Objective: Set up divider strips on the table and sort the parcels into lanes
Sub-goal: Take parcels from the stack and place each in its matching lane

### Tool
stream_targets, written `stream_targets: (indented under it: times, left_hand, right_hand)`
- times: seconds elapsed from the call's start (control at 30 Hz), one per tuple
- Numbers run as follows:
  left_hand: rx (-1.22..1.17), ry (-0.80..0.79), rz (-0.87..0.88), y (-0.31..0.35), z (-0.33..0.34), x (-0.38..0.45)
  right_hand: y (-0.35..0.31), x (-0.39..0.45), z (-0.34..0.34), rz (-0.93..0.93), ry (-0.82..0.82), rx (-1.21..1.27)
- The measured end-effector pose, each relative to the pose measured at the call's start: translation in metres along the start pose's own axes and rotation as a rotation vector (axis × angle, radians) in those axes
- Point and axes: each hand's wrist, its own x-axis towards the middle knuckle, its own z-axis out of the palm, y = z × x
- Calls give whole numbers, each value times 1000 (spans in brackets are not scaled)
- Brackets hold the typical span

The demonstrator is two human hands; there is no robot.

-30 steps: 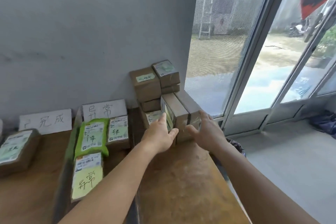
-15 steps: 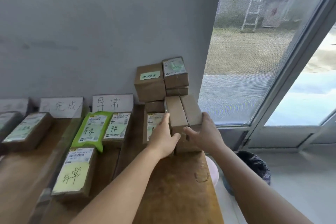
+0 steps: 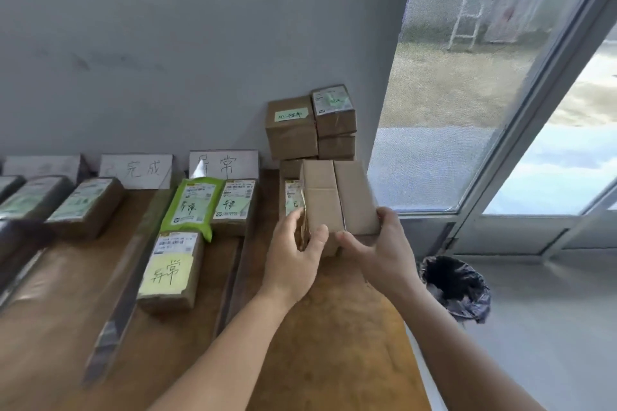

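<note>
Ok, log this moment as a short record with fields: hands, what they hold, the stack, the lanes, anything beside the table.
left hand: grips the left side of the held cardboard box
right hand: grips its right near corner
held cardboard box: plain brown, seam facing up, in front of the parcel stack
parcel stack: brown boxes piled against the wall at the table's far right corner
abnormal lane: green mailer and two labelled boxes below the 异常 sign
divider strips: one lies left of that lane
bin: black-lined, on the floor right of the wooden table

Both forearms (image 3: 233,337) are bare up to the frame's lower edge (no sleeve shows), and the left hand (image 3: 293,260) and right hand (image 3: 380,250) wear no gloves.
</note>
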Motion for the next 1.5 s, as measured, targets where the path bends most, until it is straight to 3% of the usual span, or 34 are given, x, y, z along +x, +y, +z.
stream_targets:
  times: [0.27,0.4,0.6,0.9,1.03,1.2,1.5]
  left_hand:
    - [-117,-98,-216,-30,-2,-77]
    - [-41,-91,-293,-43,4,-100]
    - [277,-63,-289,-58,7,-129]
    - [767,-58,-79,-72,0,-145]
    - [565,-122,-88,-85,-1,-158]
    - [401,-33,-137,-95,-6,-163]
    - [436,-71,-265,-89,-6,-149]
  right_hand:
    - [30,-92,8,84,22,-21]
    - [50,-121,14,107,-18,-50]
    - [73,-150,23,176,-83,-129]
    - [80,-143,14,242,-81,-180]
    - [86,-136,13,265,-107,-289]
    - [93,-141,17,243,-149,-304]
    - [87,-132,22,310,-183,-303]
